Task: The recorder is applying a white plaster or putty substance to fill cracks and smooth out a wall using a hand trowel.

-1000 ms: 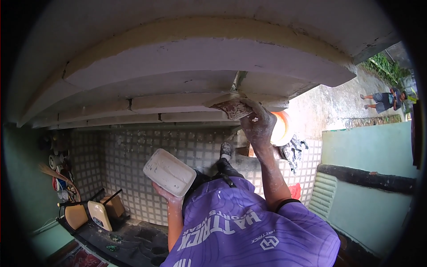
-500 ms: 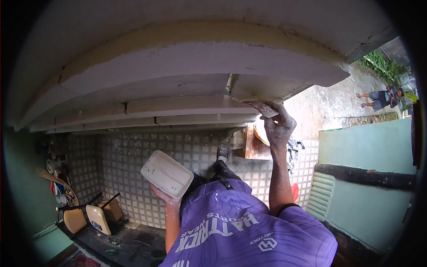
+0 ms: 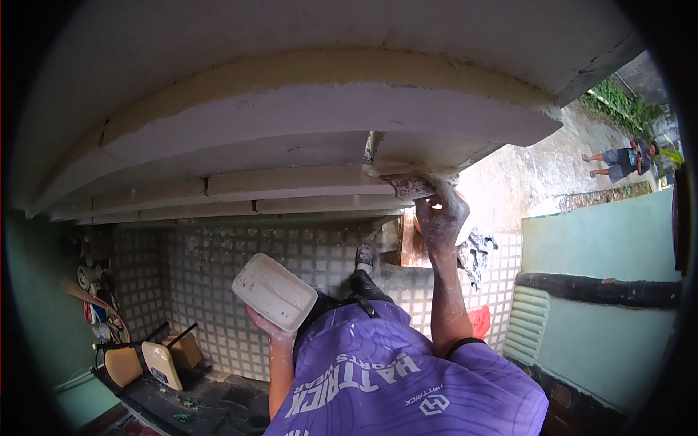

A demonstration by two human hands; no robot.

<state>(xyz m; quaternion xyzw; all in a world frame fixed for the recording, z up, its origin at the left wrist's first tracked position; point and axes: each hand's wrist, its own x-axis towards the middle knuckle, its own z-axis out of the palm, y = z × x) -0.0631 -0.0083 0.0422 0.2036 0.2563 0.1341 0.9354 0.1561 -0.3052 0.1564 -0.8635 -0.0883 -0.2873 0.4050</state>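
Scraper (image 3: 408,187) shifted left; right hand (image 3: 442,220) partly hides bucket (image 3: 464,230).

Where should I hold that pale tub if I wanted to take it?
Probably by the long wall on the person's far side, across from the left hand, coming from the front with a palm spread under the base. The pale tub is a shallow rounded rectangle, its smeared inside facing up, so keep it level.
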